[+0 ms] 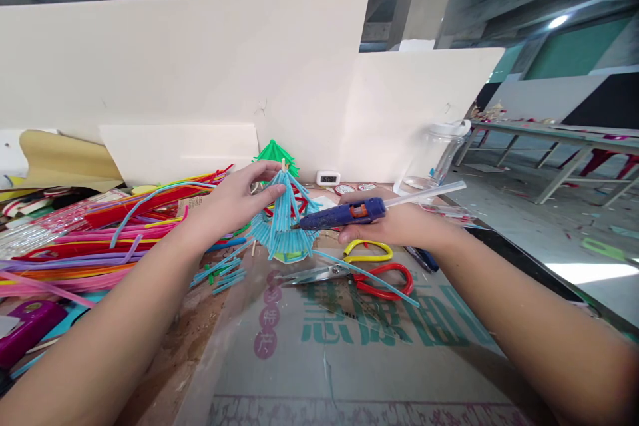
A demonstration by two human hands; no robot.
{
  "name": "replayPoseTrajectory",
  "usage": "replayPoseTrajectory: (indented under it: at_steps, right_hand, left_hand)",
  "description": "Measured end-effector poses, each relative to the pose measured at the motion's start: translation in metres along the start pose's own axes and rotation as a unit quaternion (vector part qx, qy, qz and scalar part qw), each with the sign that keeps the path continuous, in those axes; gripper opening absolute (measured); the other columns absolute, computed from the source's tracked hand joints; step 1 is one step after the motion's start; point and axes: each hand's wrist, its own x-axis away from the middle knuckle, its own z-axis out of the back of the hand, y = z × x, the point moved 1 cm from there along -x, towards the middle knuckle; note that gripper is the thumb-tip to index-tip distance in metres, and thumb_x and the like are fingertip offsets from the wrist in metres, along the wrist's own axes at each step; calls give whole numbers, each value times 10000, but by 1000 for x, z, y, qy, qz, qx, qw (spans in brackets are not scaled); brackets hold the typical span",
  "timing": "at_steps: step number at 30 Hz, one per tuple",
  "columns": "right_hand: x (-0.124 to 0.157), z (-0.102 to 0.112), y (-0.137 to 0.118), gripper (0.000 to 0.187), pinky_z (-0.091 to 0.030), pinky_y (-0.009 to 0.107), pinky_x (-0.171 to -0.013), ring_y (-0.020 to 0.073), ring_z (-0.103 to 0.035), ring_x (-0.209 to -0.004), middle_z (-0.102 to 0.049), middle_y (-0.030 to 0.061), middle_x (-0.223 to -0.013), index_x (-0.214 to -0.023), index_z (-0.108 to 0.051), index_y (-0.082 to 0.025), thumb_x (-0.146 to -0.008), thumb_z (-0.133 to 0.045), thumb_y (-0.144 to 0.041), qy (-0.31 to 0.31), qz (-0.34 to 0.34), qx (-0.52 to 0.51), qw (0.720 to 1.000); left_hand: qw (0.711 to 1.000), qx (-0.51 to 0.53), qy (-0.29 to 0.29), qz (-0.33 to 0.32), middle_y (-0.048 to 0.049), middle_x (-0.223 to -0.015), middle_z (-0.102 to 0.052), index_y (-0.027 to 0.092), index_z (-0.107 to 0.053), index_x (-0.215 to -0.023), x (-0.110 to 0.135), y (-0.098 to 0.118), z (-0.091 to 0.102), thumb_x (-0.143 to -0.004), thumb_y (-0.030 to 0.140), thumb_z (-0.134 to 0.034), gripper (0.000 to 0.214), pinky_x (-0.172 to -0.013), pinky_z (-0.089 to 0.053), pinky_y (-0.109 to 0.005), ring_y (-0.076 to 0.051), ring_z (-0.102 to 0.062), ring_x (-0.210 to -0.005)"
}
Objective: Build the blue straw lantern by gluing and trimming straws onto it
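My left hand point(248, 194) grips the top of a light-blue, tiered roof-shaped model point(284, 219) that looks made of fuzzy pipe cleaners. In my right hand point(382, 219) is a dark-blue hot glue gun point(344, 213), a clear glue stick poking out of its back. Its nozzle meets, or nearly meets, the model's lower tier; I cannot tell which. Just below lie scissors point(384, 279) with one red and one yellow handle, a blue pipe cleaner point(369, 274) across them. Short cut blue pieces point(229, 279) are scattered left of the model. Behind it is a green roof-shaped piece point(273, 150).
Bundles of coloured pipe cleaners point(100, 239) cover the left side, with a purple tool point(32, 329) nearer me. A small white digital timer point(328, 178) and a clear plastic jug point(434, 156) stand at the back, before white boards point(190, 66). A printed plastic sheet point(279, 373) covers the front.
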Motion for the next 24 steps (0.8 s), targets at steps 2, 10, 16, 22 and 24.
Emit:
replayPoseTrajectory:
  at_steps: [2, 10, 16, 22, 24]
  right_hand:
    - [0, 0, 0, 388, -526, 273, -662, 186, -674, -751, -735, -11, -874, -1090, -691, -261, -728, -724, -397, 20, 18, -6, 1000]
    - [0, -4, 8, 435, -546, 326, -796, 223, -686, -891, -733, 18, -1016, -1107, -691, -250, -715, -723, -438, 55, 18, -46, 997]
    - [1, -5, 8, 455, -542, 300, -778, 222, -687, -876, -735, 1, -1022, -1135, -683, -265, -722, -713, -452, 69, -11, -18, 997]
    - [0, -6, 6, 452, -536, 287, -733, 202, -678, -808, -731, 0, -909, -1128, -677, -257, -717, -716, -440, 80, -19, -39, 996]
    - [0, -5, 4, 427, -532, 287, -730, 199, -673, -799, -726, -1, -875, -1104, -681, -251, -723, -710, -441, 73, -22, -49, 996]
  left_hand:
    - [1000, 4, -1, 0, -57, -1241, -626, 214, -573, -1212, 0, 0, 0, -856, 463, -530, 436, -981, -443, -379, -233, -576, -1121]
    - [1000, 2, 0, -3, -61, -1239, -629, 209, -575, -1217, 0, 1, 0, -859, 458, -533, 438, -987, -439, -381, -232, -578, -1113]
    - [1000, -2, -3, 1, -60, -1238, -630, 198, -576, -1221, 1, 3, 0, -864, 436, -528, 432, -984, -437, -370, -230, -577, -1115]
    - [1000, 5, -4, 4, -56, -1232, -631, 200, -574, -1215, 0, 3, 0, -861, 430, -534, 424, -960, -451, -350, -222, -581, -1106]
    - [1000, 1, -3, 6, -55, -1224, -634, 201, -575, -1213, 0, 4, 0, -860, 425, -536, 420, -958, -452, -349, -221, -582, -1104]
